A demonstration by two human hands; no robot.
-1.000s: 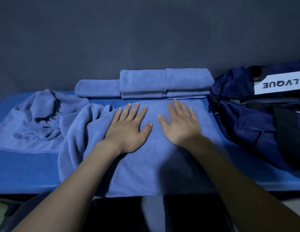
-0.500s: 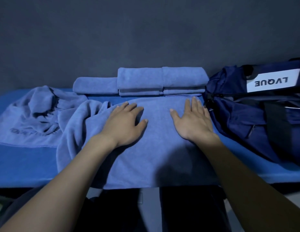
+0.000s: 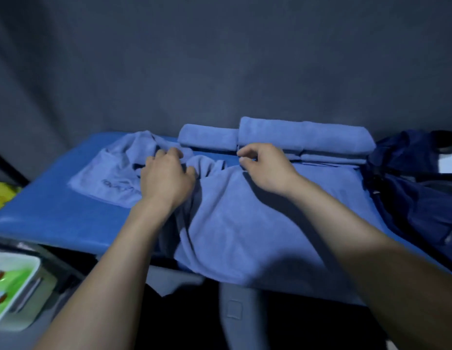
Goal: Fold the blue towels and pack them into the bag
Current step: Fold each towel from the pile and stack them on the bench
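A blue towel (image 3: 245,223) lies spread on the blue table (image 3: 55,218), its near edge hanging over the front. My left hand (image 3: 166,178) has its fingers curled into the bunched left part of the towel's far edge. My right hand (image 3: 265,168) pinches the same far edge further right. A second, crumpled blue towel (image 3: 113,173) with a faint logo lies to the left. Folded blue towels (image 3: 303,135) are stacked along the back, with one more folded towel (image 3: 207,137) beside them. The dark navy bag (image 3: 416,193) sits at the right end.
A dark grey backdrop hangs right behind the table. Below the table's left front corner stands a white tray (image 3: 10,281) with green contents. Something yellow (image 3: 0,195) shows at the far left edge.
Both hands were flat on the spread towel; they have moved left to its far edge and closed on the cloth. The view has swung left and down, pushing the bag to the right edge.
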